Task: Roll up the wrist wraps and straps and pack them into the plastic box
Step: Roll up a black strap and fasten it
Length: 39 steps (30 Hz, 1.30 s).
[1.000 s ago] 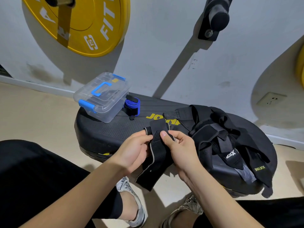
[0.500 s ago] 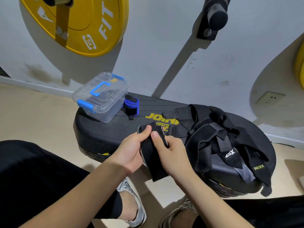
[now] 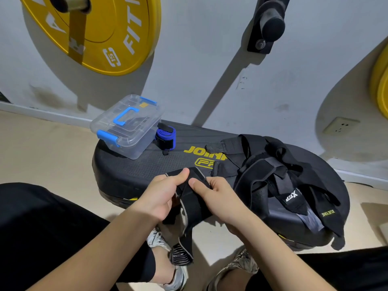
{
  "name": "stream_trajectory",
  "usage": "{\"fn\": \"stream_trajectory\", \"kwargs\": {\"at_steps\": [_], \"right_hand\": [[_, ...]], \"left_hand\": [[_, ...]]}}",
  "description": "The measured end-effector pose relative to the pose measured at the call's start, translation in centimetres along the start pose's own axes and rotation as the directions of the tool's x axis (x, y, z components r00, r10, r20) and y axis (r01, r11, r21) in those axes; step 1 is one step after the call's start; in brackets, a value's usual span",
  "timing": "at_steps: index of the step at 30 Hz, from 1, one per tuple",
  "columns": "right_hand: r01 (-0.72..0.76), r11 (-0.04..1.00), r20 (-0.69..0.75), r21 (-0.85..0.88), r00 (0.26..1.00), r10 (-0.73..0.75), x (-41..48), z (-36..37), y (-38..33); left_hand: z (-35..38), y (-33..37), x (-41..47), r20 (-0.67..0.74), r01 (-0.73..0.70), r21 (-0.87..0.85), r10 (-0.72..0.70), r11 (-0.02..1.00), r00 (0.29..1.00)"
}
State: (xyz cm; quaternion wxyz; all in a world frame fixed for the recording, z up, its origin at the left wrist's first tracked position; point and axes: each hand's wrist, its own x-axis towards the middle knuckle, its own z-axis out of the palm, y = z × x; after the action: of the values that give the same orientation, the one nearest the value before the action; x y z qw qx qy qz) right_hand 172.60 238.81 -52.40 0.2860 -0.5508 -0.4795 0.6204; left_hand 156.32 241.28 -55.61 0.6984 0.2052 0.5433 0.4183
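Note:
A black wrist wrap with a grey edge hangs over the near edge of the black bench pad, its tail dangling toward my shoes. My left hand and my right hand both pinch its top end, thumbs on top, close together. A clear plastic box with blue handle and latches sits closed at the pad's far left. A rolled blue and black wrap stands right beside it. A tangled pile of black straps lies on the pad's right half.
A yellow weight plate hangs on the wall at the upper left, a black wall peg at the upper middle, another yellow plate at the right edge. A wall socket is low on the right. Beige floor surrounds the pad.
Both hands have drawn the wrap's top end down toward the pad's near edge. The wrap's tail now hangs longer between my shoes.

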Motion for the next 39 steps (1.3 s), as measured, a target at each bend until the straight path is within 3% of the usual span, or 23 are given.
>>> {"fn": "stream_trajectory", "kwargs": {"at_steps": [4, 7, 9, 12, 15, 19, 23, 26, 28, 31, 34, 37, 39], "right_hand": [[-0.159, 0.987, 0.069, 0.037, 0.985, 0.156, -0.3, -0.8, -0.1], [-0.31, 0.949, 0.189, 0.06, 0.937, 0.294, -0.9, -2.7, -1.6], [-0.311, 0.945, 0.269, 0.101, 0.923, 0.275, -1.5, -4.1, -2.7], [-0.13, 0.955, 0.304, 0.266, 0.952, 0.045, -1.7, -5.9, -3.4], [0.141, 0.913, 0.254, 0.383, 0.934, -0.251, -1.9, -6.7, -4.3], [0.364, 0.898, 0.174, 0.245, 0.895, -0.41, -1.9, -6.6, -5.0], [0.398, 0.916, 0.138, 0.04, 0.906, -0.4, -1.7, -5.1, -5.4], [0.345, 0.929, -0.009, -0.135, 0.937, -0.35, -1.4, -4.0, -6.0], [0.266, 0.961, -0.074, -0.075, 0.959, -0.272, -1.3, -3.6, -6.5], [0.221, 0.962, -0.093, 0.161, 0.974, -0.208, -1.4, -3.0, -8.1], [0.223, 0.925, -0.063, 0.306, 0.975, -0.214, -1.2, -2.6, -10.3], [0.286, 0.952, -0.133, 0.105, 0.953, -0.272, -0.8, -2.4, -12.1], [0.307, 0.951, -0.175, -0.011, 0.936, -0.305, -0.5, -2.5, -12.9]], "left_hand": [[-0.9, -0.3, 1.0, -0.134, -0.007, 0.163, 0.029, 0.987, 0.991], [-1.8, -1.0, 2.0, -0.191, 0.007, 0.166, 0.025, 0.986, 0.981], [-2.4, -1.4, 2.7, -0.235, 0.033, 0.127, -0.002, 0.991, 0.972], [-3.2, -1.8, 3.3, -0.279, 0.073, 0.025, -0.063, 0.997, 0.958], [-3.4, -1.9, 3.4, -0.28, 0.125, -0.108, -0.151, 0.986, 0.948], [-2.7, -1.0, 2.6, -0.174, 0.145, -0.209, -0.183, 0.967, 0.968], [-1.0, 1.1, 0.6, -0.017, 0.086, -0.132, -0.089, 0.987, 0.996], [0.0, 3.4, -1.7, 0.062, -0.039, -0.133, 0.048, 0.99, 0.997], [0.3, 5.0, -3.5, 0.154, -0.107, 0.008, 0.104, 0.994, 0.983], [0.8, 7.4, -6.2, 0.274, -0.237, 0.301, 0.154, 0.924, 0.949], [1.5, 9.1, -7.3, 0.292, -0.404, 0.39, 0.305, 0.827, 0.906], [2.4, 11.8, -7.6, 0.288, -0.515, 0.514, 0.427, 0.686, 0.857], [3.4, 14.1, -7.6, 0.22, -0.528, 0.518, 0.492, 0.673, 0.842]]}}
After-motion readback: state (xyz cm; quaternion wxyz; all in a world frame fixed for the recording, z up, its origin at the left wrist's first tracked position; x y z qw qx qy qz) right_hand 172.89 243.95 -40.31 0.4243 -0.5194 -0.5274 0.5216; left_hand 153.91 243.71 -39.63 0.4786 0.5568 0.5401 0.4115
